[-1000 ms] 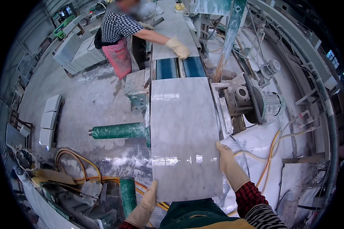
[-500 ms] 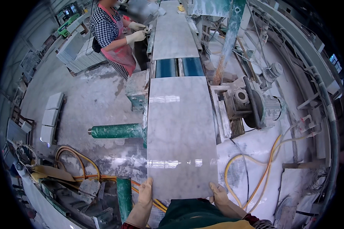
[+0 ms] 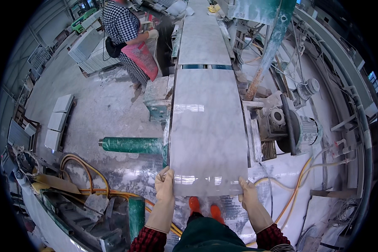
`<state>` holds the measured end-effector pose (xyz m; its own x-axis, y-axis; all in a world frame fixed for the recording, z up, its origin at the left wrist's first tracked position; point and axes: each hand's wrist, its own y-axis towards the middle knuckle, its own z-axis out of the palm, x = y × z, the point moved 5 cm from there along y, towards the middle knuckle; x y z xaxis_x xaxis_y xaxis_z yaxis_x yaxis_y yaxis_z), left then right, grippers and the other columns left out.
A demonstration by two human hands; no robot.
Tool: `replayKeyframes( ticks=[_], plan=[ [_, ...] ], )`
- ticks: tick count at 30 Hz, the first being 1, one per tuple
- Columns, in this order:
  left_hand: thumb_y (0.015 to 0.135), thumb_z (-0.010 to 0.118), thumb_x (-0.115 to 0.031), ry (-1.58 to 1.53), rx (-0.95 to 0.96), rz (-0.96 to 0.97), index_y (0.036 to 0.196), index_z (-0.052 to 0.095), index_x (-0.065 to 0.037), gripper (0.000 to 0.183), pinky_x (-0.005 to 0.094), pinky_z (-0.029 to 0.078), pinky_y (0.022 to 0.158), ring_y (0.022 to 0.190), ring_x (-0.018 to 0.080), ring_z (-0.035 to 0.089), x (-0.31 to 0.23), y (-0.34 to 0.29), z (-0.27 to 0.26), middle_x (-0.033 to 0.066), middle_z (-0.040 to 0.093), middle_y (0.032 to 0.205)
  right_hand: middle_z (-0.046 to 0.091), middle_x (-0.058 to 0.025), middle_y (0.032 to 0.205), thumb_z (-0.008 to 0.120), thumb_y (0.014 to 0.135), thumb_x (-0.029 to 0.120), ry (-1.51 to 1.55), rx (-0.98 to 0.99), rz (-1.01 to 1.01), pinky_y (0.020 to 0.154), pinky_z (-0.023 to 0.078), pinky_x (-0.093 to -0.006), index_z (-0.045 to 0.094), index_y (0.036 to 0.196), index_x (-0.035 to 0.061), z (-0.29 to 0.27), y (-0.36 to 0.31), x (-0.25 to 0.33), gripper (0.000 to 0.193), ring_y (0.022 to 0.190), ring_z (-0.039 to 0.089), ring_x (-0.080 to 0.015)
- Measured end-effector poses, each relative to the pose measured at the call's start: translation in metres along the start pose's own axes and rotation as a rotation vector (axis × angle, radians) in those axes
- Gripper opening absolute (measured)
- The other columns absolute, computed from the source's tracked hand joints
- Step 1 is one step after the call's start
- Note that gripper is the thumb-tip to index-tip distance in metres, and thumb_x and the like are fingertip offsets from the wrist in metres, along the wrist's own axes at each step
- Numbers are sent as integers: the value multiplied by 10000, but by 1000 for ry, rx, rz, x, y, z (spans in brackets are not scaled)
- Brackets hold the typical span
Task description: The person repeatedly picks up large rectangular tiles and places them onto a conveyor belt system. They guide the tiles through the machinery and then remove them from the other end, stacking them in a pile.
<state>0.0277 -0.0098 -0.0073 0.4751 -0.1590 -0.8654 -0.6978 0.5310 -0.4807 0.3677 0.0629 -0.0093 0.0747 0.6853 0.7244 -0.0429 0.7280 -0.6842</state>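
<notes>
Slab: one long grey-white polished stone slab [image 3: 208,134] lies lengthwise on the machine line, running away from the person; its near end sits between the two hands, directly above the person's orange shoes [image 3: 205,206]
Left hand: the gloved left hand [image 3: 165,185] is closed on the slab's near left corner, fingers curled over the edge
Right hand: the gloved right hand [image 3: 248,194] grips the near right corner, thumb on top; how far the fingers wrap underneath cannot be told
Position of slab to hands: both hands touch the near short edge, one at each corner, with the slab stretching forward from them
Second slab: one more pale slab [image 3: 206,38] lies farther along the same line, apart from the first by a narrow dark gap [image 3: 206,66]
Rollers: two green rollers, one [image 3: 132,145] lying crosswise left of the slab, one [image 3: 136,218] standing near the left forearm
Hoses: several yellow hoses [image 3: 88,174] coil on the wet floor at left; more seem to run at right [image 3: 298,176], the count is unclear
Motors: two grey motors [image 3: 300,130] [image 3: 308,89] stand right of the line
Other person: one person in a checked shirt and pink apron [image 3: 132,42] stands at the far left of the line, one gloved hand [image 3: 153,33] near the far slab
Stacked tiles: three pale slabs [image 3: 59,122] lie in a row on the floor at left
</notes>
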Motion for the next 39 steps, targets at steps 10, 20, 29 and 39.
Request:
replayKeyframes(
  ticks=[10, 20, 29, 39],
  plan=[
    [912, 802, -154, -34, -20, -8, 1255, 637, 19, 418, 210, 467, 781, 810, 54, 519, -8, 22, 18, -28, 576, 915, 575, 15, 698, 670, 1009, 360, 42, -23, 7, 362, 223, -272, 650, 1061, 80, 22, 10, 32, 285, 408, 366, -81],
    [931, 782, -124, -65, -8, 7, 1254, 631, 23, 385, 194, 455, 783, 815, 45, 514, -13, 41, 29, -33, 578, 922, 666, -58, 797, 677, 1002, 359, 38, -13, -10, 365, 257, -282, 662, 1126, -13, 23, 30, 36, 392, 427, 448, -122],
    [938, 774, -113, -61, -18, -30, 1264, 628, 21, 382, 189, 450, 785, 816, 43, 499, -20, 47, 39, -44, 555, 922, 686, -77, 853, 670, 1008, 386, 1, -10, 11, 377, 265, -282, 646, 1185, -28, 26, 39, 42, 451, 464, 497, -137],
    [931, 781, -112, -82, 12, -32, 1270, 617, 28, 402, 193, 462, 809, 832, 49, 518, -21, 58, 44, -41, 562, 931, 684, -64, 828, 679, 1007, 383, 39, -22, 14, 363, 247, -275, 643, 1166, -13, 31, 45, 51, 428, 455, 515, -135]
  ],
)
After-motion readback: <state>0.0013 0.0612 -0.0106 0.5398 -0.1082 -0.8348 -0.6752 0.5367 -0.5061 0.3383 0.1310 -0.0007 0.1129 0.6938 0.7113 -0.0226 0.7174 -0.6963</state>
